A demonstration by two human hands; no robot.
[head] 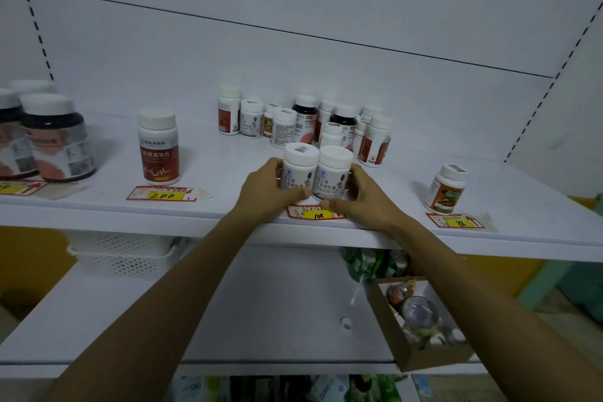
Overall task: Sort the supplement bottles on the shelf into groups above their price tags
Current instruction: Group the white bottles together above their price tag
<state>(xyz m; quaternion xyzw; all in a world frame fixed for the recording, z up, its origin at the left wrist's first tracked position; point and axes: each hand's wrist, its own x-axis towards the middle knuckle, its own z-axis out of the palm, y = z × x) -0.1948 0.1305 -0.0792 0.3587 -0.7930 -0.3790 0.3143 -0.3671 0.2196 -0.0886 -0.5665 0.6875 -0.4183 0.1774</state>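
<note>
Both hands closed around a pair of matching white bottles at the front edge of the shelf [98, 206]: left hand [267, 188] wrapped on the left white bottle [298, 170], right hand [362, 196] on the right white bottle [332, 173], thumbs in front, fingers behind, each grip narrow and full. Two bottles touching side by side, upright, directly above the price tag marked 108 [318, 213].

Best finished, by the look of it, by setting both down square and centred over that tag, labels forward, without covering the yellow number.

Counted along the shelf: four price tags visible, the 280 tag [161, 194], the 108, a tag reading 88 [456, 221] and a partly cropped tag [16, 188] at far left. One red-label bottle [159, 147] above the 280. One orange-label bottle [447, 188], tilted, above the 88. At least two dark jars [55, 137] at far left, a third cap behind. Unsorted cluster [303, 124] at the back, well apart from the tags, roughly a dozen bottles, exact number hard to tell through overlap.
</note>
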